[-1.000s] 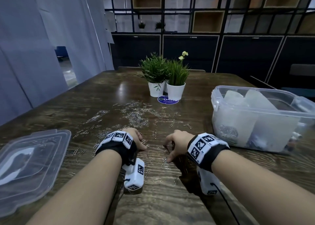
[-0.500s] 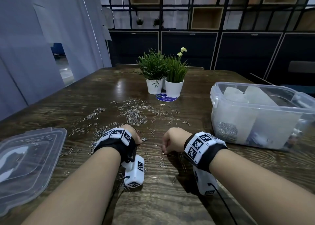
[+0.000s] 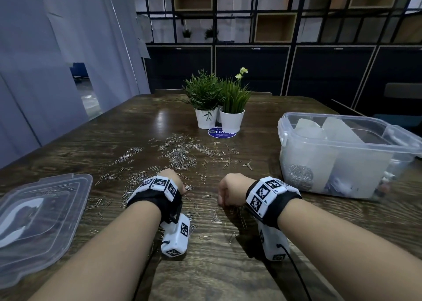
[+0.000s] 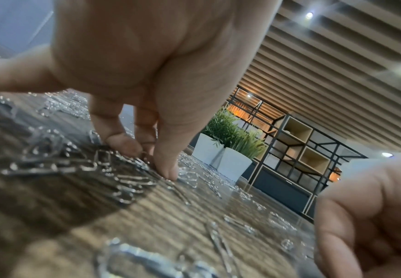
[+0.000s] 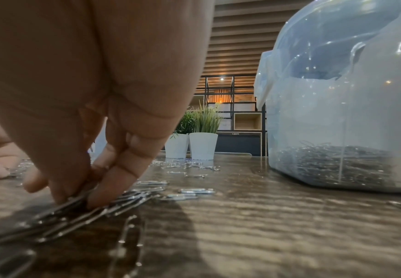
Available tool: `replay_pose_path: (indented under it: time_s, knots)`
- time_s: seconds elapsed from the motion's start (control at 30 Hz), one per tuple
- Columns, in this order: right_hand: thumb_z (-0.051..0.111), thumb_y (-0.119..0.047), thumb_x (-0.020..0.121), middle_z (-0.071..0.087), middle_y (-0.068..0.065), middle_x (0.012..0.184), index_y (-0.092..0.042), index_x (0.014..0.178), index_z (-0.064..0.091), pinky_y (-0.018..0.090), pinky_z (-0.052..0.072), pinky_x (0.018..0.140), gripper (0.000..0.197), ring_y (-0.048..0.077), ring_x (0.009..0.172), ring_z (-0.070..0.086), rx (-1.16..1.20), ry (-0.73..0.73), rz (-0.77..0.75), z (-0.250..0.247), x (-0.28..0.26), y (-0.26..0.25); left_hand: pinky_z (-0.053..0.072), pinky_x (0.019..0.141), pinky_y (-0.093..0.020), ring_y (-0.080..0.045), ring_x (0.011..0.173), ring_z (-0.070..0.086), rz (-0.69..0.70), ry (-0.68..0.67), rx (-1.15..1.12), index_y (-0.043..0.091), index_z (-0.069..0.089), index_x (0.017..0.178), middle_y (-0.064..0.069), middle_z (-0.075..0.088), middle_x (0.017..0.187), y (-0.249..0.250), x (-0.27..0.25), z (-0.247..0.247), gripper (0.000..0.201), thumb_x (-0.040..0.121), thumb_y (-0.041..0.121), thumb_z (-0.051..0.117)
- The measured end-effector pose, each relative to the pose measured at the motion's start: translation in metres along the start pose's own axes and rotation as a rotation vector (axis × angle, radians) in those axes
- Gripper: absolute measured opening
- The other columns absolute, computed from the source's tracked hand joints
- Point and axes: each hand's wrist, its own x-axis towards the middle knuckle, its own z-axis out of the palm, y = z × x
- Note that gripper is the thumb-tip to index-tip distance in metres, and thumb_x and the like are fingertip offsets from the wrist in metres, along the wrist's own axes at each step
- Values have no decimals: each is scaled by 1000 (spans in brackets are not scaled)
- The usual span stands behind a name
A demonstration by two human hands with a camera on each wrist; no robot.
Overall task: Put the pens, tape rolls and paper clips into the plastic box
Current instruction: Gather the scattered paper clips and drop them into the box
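My left hand (image 3: 173, 179) pinches paper clips (image 3: 180, 157) at centre frame | my right hand (image 3: 230, 191) pinches clips on the bench (image 3: 228, 273) | plastic box (image 3: 342, 157) at right

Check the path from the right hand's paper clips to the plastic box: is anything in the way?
Nothing visible blocks it. The right hand pinches paper clips on the table; the plastic box stands open to its right, and its lid lies far left.

Two white-potted plants (image 3: 219, 109) stand on the wooden table (image 3: 137, 127) (a blue sticker (image 3: 221, 133) just before them).
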Motion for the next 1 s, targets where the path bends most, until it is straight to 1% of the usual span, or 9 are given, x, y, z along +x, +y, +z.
replay_pose_path:
  time_s: [0.1, 0.23, 0.4, 0.53, 0.6, 0.73, 0.8, 0.9, 1.0]
  knots:
    - [69, -11, 86, 72, -3, 93, -24, 69, 64, 24, 51, 85, 22, 14, 89, 66, 41, 77, -36, -3, -16, 5, 47, 77, -22, -13, 100, 64, 6, 15, 81, 18, 70, 106, 5, 68, 111, 6, -5, 1, 32, 85, 42, 66]
    - [65, -6, 87, 67, -5, 84, -14, 90, 72, 22, 53, 78, 12, 10, 76, 62, 218, 308, -88, -32, -48, 19, 45, 70, -21, -17, 82, 58, 44, 95, 89, 14, 58, 73, 0, 61, 85, 17, -21, -4, 23, 88, 30, 63]
    - [68, -3, 84, 71, -1, 82, -25, 74, 64, 30, 58, 79, 25, 13, 76, 66, 323, 619, -100, -92, -82, 51, 52, 80, -27, -18, 91, 66, 240, 163, -203, 11, 72, 87, -2, 70, 91, 39, -44, -34, 11, 87, 21, 67]
    - [68, 0, 82, 68, -3, 71, -27, 69, 65, 38, 59, 75, 30, 19, 69, 67, 399, 833, -18, -131, -101, 94, 45, 64, -23, -11, 67, 59, 449, 280, -360, 15, 68, 74, 5, 62, 66, 70, -69, -61, 13, 86, 19, 68]
    - [66, 2, 83, 68, 0, 71, -23, 69, 65, 38, 60, 76, 28, 22, 70, 69, 423, 885, 38, -139, -106, 115, 46, 60, -22, -10, 63, 58, 510, 308, -436, 12, 70, 77, 5, 62, 67, 88, -79, -71, 11, 85, 19, 70]
    - [67, -1, 83, 72, 4, 75, -21, 70, 67, 41, 59, 78, 24, 25, 74, 71, 441, 892, 158, -137, -99, 145, 50, 69, -26, -14, 70, 60, 640, 355, -548, 11, 70, 80, -2, 68, 77, 127, -93, -80, 10, 85, 19, 69]
    - [69, -2, 82, 73, 7, 76, -19, 70, 68, 42, 60, 78, 21, 22, 72, 71, 457, 844, 187, -130, -91, 156, 46, 61, -21, -8, 62, 55, 690, 358, -582, 14, 67, 78, 4, 62, 69, 150, -96, -83, 10, 86, 20, 67]
    - [67, 0, 85, 73, 15, 82, -11, 77, 69, 32, 60, 72, 14, 18, 66, 66, 567, 815, 170, -121, -82, 166, 41, 57, -16, -3, 60, 49, 758, 380, -598, 17, 66, 78, 9, 58, 68, 185, -98, -84, 9, 86, 20, 68]
    - [54, -1, 93, 71, 12, 85, -6, 95, 68, 22, 53, 64, 15, 15, 69, 66, 670, 878, 144, -117, -76, 170, 47, 67, -22, -7, 69, 55, 815, 362, -563, 16, 71, 79, 5, 65, 77, 221, -91, -84, 5, 83, 19, 71]
